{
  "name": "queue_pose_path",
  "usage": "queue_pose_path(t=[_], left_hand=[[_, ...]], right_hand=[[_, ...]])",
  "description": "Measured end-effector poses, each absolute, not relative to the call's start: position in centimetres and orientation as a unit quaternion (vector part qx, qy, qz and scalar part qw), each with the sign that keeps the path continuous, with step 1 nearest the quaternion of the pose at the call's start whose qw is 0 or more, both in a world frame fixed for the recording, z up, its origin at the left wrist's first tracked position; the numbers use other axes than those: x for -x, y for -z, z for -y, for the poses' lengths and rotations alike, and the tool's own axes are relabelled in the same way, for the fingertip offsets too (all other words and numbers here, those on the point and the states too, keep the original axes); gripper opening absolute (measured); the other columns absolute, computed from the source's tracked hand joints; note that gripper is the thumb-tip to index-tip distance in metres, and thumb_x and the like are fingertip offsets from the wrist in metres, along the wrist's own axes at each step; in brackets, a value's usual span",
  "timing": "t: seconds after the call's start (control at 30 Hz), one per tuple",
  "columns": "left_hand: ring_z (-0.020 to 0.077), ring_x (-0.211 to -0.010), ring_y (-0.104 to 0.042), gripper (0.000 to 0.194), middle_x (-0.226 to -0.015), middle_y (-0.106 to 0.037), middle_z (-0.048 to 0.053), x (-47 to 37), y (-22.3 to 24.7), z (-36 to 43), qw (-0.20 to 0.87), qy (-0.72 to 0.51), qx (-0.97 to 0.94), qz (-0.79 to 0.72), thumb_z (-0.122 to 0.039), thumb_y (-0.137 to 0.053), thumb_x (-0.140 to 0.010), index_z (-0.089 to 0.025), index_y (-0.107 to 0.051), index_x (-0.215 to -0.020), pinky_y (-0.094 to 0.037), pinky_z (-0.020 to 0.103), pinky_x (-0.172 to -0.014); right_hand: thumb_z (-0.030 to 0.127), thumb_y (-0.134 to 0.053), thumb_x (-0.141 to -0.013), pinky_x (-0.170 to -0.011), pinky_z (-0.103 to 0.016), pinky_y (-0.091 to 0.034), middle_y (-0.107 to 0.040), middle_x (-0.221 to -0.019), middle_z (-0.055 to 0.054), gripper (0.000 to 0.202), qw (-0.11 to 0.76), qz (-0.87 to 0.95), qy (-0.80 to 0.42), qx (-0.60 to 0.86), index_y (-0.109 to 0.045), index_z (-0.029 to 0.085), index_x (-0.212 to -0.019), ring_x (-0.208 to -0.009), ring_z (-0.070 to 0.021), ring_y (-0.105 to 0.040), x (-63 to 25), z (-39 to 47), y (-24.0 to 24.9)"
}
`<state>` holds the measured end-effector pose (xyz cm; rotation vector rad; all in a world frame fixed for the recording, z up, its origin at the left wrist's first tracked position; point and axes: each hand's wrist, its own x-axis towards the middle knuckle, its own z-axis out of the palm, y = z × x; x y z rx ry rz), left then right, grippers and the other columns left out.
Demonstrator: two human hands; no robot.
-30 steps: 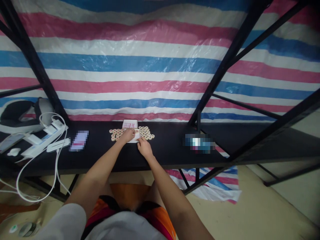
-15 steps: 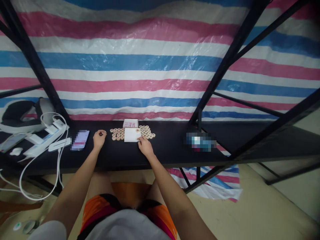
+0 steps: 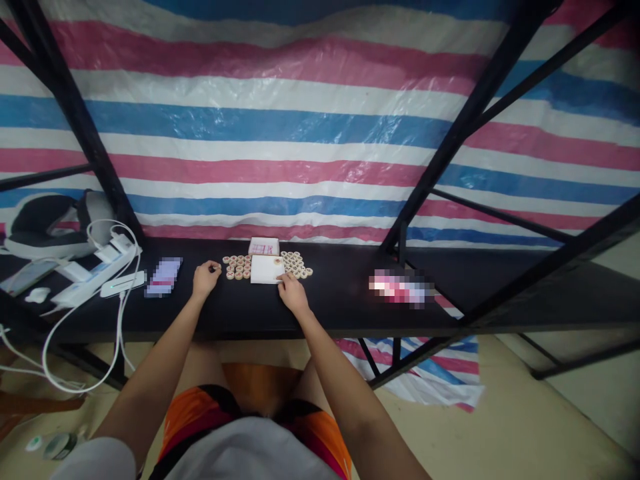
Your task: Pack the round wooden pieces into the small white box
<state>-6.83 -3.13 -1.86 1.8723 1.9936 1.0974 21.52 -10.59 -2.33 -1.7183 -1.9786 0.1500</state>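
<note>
My left hand (image 3: 206, 280) hovers over or rests on the black table, left of the round wooden Chinese chess pieces (image 3: 238, 268). Its fingers are curled into a pinch, and what they hold, if anything, is too small to make out. A white box (image 3: 263, 270) sits between two groups of pieces, with one chess piece (image 3: 278, 262) in its far right corner. The fingers of my right hand (image 3: 294, 293) are closed on the box's near right edge. More chess pieces (image 3: 296, 265) lie loosely scattered to its right; those on the left form rough rows.
A white lid with red print (image 3: 264, 247) lies behind the box. At left are a phone (image 3: 164, 277), a power strip (image 3: 95, 270) with white cables and a neck pillow (image 3: 60, 223). A blurred-out object (image 3: 401, 288) lies right. Black frame posts (image 3: 435, 160) flank the table.
The view has shifted slightly. My left hand has come a little closer to the left group of pieces, while my right hand stays at the box's edge.
</note>
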Motion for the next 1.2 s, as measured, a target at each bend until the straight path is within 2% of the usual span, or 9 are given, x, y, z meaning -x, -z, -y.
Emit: queue_pose_path(t=[0.23, 0.47, 0.63, 0.97, 1.2], left_hand=[[0.0214, -0.093, -0.062, 0.025, -0.096, -0.07, 0.006, 6.8, 2.2, 2.8, 0.113, -0.338, -0.637, -0.683, -0.038, -0.057, -0.078, -0.021, -0.069, -0.092, -0.046, 0.029, -0.08], [0.0227, -0.102, -0.057, 0.03, -0.11, -0.065, 0.007, 7.0, 2.8, 2.1, 0.064, -0.311, -0.695, -0.645, -0.038, -0.05, -0.083, -0.022, -0.071, -0.098, -0.043, 0.032, -0.091], [0.0239, -0.104, -0.055, 0.034, -0.114, -0.061, 0.007, 6.8, 2.7, 2.3, 0.053, -0.272, -0.703, -0.655, -0.037, -0.051, -0.081, -0.024, -0.068, -0.108, -0.041, 0.033, -0.092], [0.0246, -0.104, -0.054, 0.037, -0.116, -0.06, 0.006, 6.6, 2.4, 2.6, 0.06, -0.266, -0.702, -0.658, -0.044, -0.055, -0.08, -0.024, -0.067, -0.108, -0.041, 0.033, -0.091], [0.0236, -0.104, -0.055, 0.034, -0.118, -0.06, 0.005, 6.7, 2.4, 2.5, 0.07, -0.282, -0.708, -0.644, -0.042, -0.053, -0.081, -0.024, -0.066, -0.107, -0.041, 0.034, -0.093]], right_hand=[[0.018, -0.041, -0.088, -0.081, -0.024, -0.042, -0.057, -0.112, -0.006, 0.028, 0.268, 0.722, -0.057, 0.635, -0.06, 0.02, -0.107, -0.092, -0.016, -0.058, -21.4, 10.6, 2.4], [0.017, -0.04, -0.088, -0.082, -0.025, -0.041, -0.056, -0.112, -0.006, 0.028, 0.265, 0.724, -0.055, 0.634, -0.06, 0.021, -0.108, -0.092, -0.0155, -0.057, -21.5, 10.5, 2.5], [0.017, -0.04, -0.088, -0.082, -0.024, -0.041, -0.057, -0.112, -0.006, 0.028, 0.265, 0.724, -0.056, 0.635, -0.06, 0.02, -0.107, -0.092, -0.0155, -0.058, -21.5, 10.5, 2.5], [0.017, -0.041, -0.088, -0.082, -0.023, -0.041, -0.057, -0.112, -0.006, 0.027, 0.264, 0.722, -0.055, 0.637, -0.06, 0.021, -0.107, -0.093, -0.0155, -0.058, -21.4, 10.5, 2.5], [0.018, -0.041, -0.088, -0.082, -0.023, -0.041, -0.058, -0.111, -0.006, 0.026, 0.27, 0.722, -0.053, 0.635, -0.06, 0.021, -0.106, -0.092, -0.0154, -0.058, -21.5, 10.5, 2.6]])
